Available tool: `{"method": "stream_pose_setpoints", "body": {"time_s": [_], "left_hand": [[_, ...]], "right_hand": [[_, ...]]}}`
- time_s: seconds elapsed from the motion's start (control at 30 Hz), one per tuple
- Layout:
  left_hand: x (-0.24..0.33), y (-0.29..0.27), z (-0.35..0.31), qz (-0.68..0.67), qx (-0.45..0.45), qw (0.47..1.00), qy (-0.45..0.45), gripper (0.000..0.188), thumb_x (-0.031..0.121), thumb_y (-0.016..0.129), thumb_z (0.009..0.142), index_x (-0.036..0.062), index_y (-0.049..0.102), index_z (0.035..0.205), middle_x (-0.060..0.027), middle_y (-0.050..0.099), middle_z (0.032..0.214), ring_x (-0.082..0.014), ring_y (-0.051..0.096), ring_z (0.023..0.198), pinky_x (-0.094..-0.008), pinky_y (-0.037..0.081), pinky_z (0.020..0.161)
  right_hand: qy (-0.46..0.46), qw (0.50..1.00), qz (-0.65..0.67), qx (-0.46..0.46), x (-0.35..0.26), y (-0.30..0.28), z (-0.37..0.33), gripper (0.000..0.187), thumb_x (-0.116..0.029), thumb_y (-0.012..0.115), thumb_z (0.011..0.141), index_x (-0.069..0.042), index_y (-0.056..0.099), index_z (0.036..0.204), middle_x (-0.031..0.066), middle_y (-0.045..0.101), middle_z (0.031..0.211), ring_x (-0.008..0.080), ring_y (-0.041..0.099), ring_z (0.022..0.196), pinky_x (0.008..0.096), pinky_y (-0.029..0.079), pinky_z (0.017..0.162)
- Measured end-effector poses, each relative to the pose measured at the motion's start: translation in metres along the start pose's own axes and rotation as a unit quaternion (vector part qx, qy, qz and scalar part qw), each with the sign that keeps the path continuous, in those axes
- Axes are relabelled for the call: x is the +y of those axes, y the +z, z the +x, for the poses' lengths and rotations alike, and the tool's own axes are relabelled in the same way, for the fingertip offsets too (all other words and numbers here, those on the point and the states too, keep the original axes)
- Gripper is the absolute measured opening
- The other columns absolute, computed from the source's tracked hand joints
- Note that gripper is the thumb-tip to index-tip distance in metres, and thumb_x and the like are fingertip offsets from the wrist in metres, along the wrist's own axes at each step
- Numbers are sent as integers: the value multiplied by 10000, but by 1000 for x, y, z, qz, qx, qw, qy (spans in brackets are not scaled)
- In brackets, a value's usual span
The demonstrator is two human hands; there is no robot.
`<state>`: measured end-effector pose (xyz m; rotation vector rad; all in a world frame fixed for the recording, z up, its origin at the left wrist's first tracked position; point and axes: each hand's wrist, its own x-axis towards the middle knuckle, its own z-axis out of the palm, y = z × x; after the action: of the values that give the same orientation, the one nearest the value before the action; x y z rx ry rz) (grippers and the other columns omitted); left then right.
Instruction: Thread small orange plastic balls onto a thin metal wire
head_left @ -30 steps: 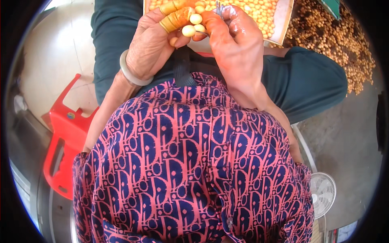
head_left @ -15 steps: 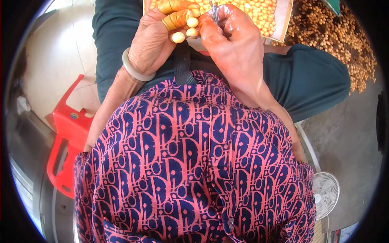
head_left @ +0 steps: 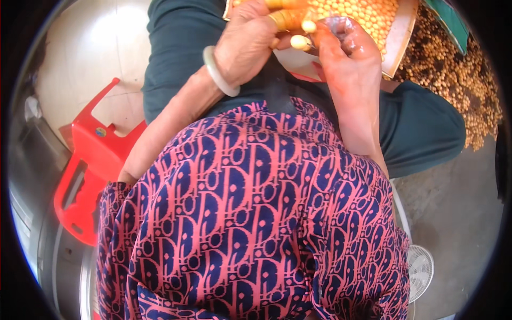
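My left hand [head_left: 248,45] wears a pale green bangle [head_left: 217,72] and orange finger covers [head_left: 288,18]. Its fingers are closed on a couple of pale round seeds [head_left: 301,41]. My right hand [head_left: 346,61] meets it from the right, its wet, reddish fingers pinched on a small shiny metal tool [head_left: 332,22] right against the seeds. Both hands work above my lap, in front of a white-rimmed tray [head_left: 397,50] filled with yellow seeds [head_left: 368,16].
A heap of brown husks [head_left: 461,96] lies on the grey floor to the right of my teal-trousered knee. A red plastic stool [head_left: 88,170] stands at my left. A small white fan [head_left: 421,266] sits on the floor at lower right.
Both hands have shifted slightly up and closer together in the view. Fewer pale seeds show at the left fingertips, and the right hand now covers most of the tool.
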<state>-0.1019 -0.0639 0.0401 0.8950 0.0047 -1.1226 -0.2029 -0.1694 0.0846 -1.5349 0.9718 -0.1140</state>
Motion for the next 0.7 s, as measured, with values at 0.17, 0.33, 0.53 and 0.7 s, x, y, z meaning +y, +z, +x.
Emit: {"method": "stream_pose_setpoints", "body": {"time_s": [0.17, 0.33, 0.53, 0.7], "left_hand": [[3, -9, -6, -16, 31, 999, 7, 154, 13, 549, 889, -9, 633, 1016, -69, 641, 872, -73, 495, 601, -174, 368, 509], [4, -5, -12, -35, 34, 998, 25, 177, 12, 542, 895, -17, 628, 1047, -88, 636, 881, -86, 472, 598, -186, 367, 518], [6, -6, -14, 5, 29, 999, 25, 181, 7, 556, 885, -20, 628, 1050, -83, 637, 878, -86, 477, 605, -179, 374, 528], [8, -6, -12, 1, 38, 999, 5, 157, 29, 555, 891, -18, 632, 1019, -87, 638, 870, -99, 501, 620, -194, 380, 529]], "right_hand": [[60, 995, 72, -32, -3, 2, 1, 156, -168, 606, 888, -39, 625, 974, 10, 644, 843, 108, 638, 736, 218, 492, 602], [77, 984, 160, 2, -18, 7, 3, 106, -63, 582, 889, 16, 576, 820, 28, 604, 710, 85, 516, 593, 230, 407, 538], [121, 957, 263, -12, 10, -3, 16, 82, -53, 574, 900, 15, 615, 882, 37, 624, 766, 84, 550, 635, 193, 419, 560], [151, 939, 307, -36, 7, -5, 16, 102, -71, 583, 893, 27, 608, 882, 54, 622, 753, 115, 579, 642, 213, 441, 568]]}}
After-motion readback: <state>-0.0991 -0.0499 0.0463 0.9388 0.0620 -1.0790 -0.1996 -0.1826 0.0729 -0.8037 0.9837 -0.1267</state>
